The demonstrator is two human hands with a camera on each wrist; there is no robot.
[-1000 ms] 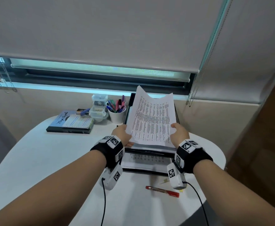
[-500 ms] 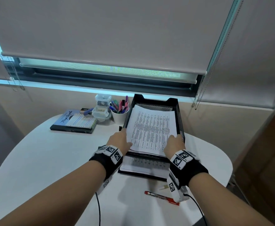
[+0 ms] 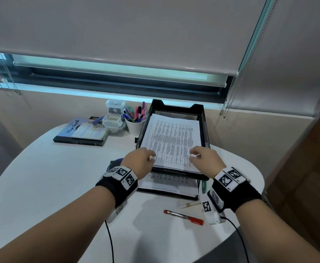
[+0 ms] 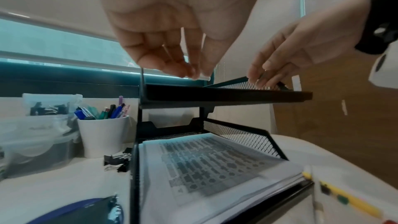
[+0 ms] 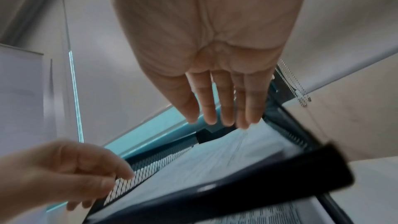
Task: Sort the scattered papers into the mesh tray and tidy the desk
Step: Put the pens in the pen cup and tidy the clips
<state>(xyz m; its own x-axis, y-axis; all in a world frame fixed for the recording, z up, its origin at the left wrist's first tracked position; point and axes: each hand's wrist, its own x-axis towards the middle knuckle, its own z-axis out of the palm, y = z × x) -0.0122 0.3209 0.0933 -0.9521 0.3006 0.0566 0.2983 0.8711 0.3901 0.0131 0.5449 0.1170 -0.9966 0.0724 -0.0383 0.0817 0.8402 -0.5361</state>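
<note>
A black two-tier mesh tray (image 3: 205, 126) stands at the back of the white round table. A stack of printed papers (image 3: 174, 141) lies flat in its upper tier (image 4: 226, 95), and more printed sheets (image 4: 211, 159) fill the lower tier. My left hand (image 3: 151, 156) is at the stack's left front corner; in the left wrist view its curled fingertips (image 4: 193, 72) pinch a white paper edge. My right hand (image 3: 195, 155) hovers over the stack's right front edge with straight fingers (image 5: 219, 120), holding nothing.
A red pen (image 3: 183, 217) and a pale pen (image 3: 190, 205) lie in front of the tray. Left of the tray are a white cup of pens (image 3: 134, 124), clear boxes (image 3: 114, 114), binder clips (image 4: 118, 161) and stacked books (image 3: 83, 133). A dark blue pouch (image 4: 81, 210) lies under my left wrist.
The papers, held tilted up above the tray a second ago, were lowered into the upper tier and now lie flat. My right hand has let go and lifted slightly.
</note>
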